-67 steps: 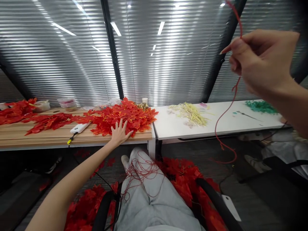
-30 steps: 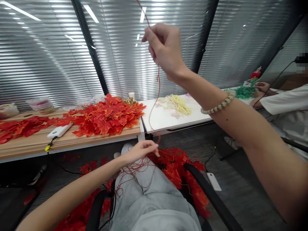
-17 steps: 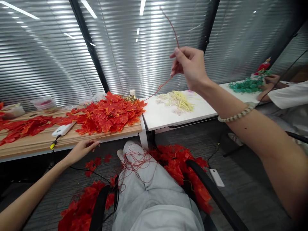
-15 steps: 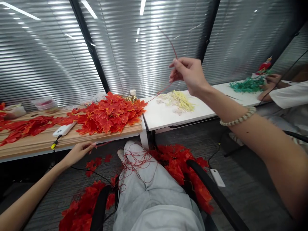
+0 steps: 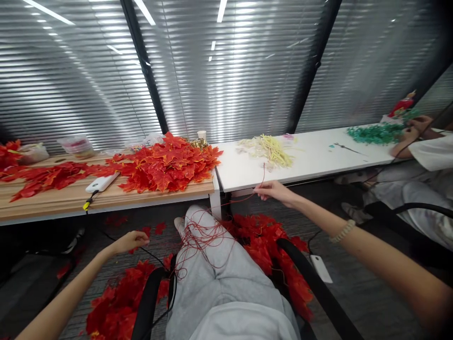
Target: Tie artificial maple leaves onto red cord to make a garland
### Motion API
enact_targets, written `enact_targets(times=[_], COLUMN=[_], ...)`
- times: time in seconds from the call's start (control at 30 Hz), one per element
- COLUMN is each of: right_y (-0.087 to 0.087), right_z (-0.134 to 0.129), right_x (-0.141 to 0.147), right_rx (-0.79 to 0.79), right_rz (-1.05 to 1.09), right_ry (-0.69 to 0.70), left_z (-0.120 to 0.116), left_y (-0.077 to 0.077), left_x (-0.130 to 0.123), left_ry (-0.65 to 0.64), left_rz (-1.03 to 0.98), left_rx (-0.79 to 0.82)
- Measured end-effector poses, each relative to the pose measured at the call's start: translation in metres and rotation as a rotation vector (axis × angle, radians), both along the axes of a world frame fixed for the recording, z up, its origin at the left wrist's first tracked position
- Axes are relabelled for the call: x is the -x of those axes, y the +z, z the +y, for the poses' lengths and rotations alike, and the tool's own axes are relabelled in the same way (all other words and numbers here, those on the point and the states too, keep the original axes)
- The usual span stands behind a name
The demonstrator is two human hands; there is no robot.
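My right hand (image 5: 272,190) pinches a thin red cord (image 5: 244,199) just in front of the white table's edge. A short free end stands up above the fingers, while the other side runs down toward a loose tangle of red cord (image 5: 205,232) on my lap. Out to the left and lower, my left hand (image 5: 131,241) has its fingers curled together; whatever they hold, if anything, is too small to make out. Red artificial maple leaves (image 5: 170,163) lie heaped on the wooden table ahead, and more leaves (image 5: 118,297) hang beside the chair.
On the white table (image 5: 244,177) lie yellow strips (image 5: 274,151) and a dark slender tool (image 5: 348,149). At far right a co-worker's hands (image 5: 412,132) touch green garland (image 5: 375,133). A white power bank (image 5: 102,182) trails a cable. Chair armrests (image 5: 311,274) flank my legs.
My right hand has dropped from high up to the table's edge, still pinching the cord. My left hand has moved slightly down, and the cord seen at its fingertips before no longer shows.
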State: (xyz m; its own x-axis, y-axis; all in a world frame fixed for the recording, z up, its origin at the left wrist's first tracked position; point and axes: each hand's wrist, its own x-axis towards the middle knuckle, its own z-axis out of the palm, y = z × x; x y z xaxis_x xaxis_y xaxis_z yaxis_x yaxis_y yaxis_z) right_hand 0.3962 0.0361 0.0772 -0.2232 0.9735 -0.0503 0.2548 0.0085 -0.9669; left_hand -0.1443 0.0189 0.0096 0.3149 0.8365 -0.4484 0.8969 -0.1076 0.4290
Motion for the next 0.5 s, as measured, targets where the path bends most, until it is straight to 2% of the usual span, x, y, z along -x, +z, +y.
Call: enact_targets(times=[0.1, 0.23, 0.33, 0.4, 0.47, 0.5], right_y=[-0.052, -0.109, -0.134, -0.144, -0.152, -0.155], right_z=[-0.005, -0.025, -0.046, -0.059, -0.070, -0.074], right_x=[0.002, -0.005, -0.012, -0.012, -0.008, -0.005], right_rx=[0.279, 0.394, 0.389, 0.381, 0.360, 0.341], right_rz=[0.195, 0.116, -0.026, -0.161, -0.334, -0.436], right_ry=[-0.091, -0.158, -0.168, -0.106, -0.001, 0.053], left_z=[-0.002, -0.011, -0.019, -0.023, -0.027, -0.028], left_y=[-0.020, -0.026, -0.020, -0.014, -0.008, -0.004], left_x=[0.004, -0.003, -0.020, -0.038, -0.064, -0.078], left_ry=[-0.042, -0.101, -0.166, -0.210, -0.229, -0.226], left_rz=[0.078, 0.160, 0.197, 0.190, 0.188, 0.189], left_rx=[0.035, 0.032, 0.046, 0.010, -0.124, -0.240])
